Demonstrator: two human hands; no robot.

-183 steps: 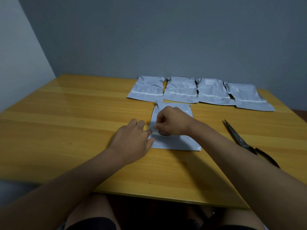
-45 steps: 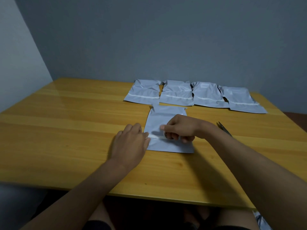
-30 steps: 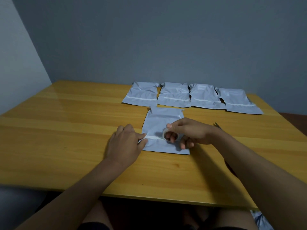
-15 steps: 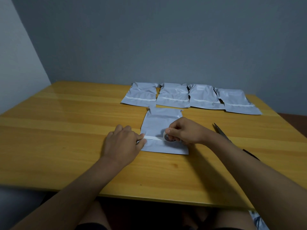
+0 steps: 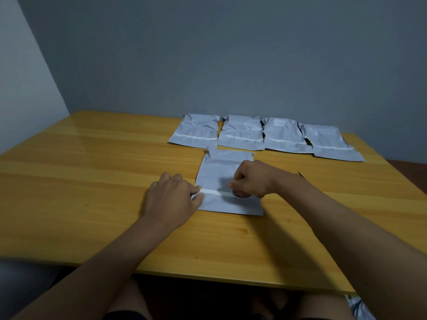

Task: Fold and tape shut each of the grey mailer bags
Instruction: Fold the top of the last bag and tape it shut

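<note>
1. The left hand [image 5: 169,199] lies palm down on the wooden surface [image 5: 92,181], its fingers reaching to the left edge of the grey mailer bag [image 5: 221,167]. Its fingertips press down the free end of a white tape strip [image 5: 213,192] at that edge. The fingers are fairly straight and wrap around nothing.
2. The right hand [image 5: 251,179] is over the middle of the same bag, knuckles up. Its fingers are curled round a small tape roll [image 5: 240,194], of which only the lower edge shows beneath them.
3. The tape strip runs across the bag from the left hand's fingertips to the roll under the right hand. It lies low on the bag, nearer the person than the bag's middle.
4. The bag lies flat on the surface between the two hands and partly beneath them. Its crumpled top edge points away from the person.
5. Beyond both hands, toward the wall, four more mailer bags [image 5: 241,135] lie side by side in a row. Each carries a white strip across it. The row begins just past the far edge of the bag under the hands.
6. Just right of the right wrist, a dark pointed tip of scissors [image 5: 300,174] shows; the forearm hides the rest.
7. A grey wall [image 5: 231,54] stands behind the surface.
</note>
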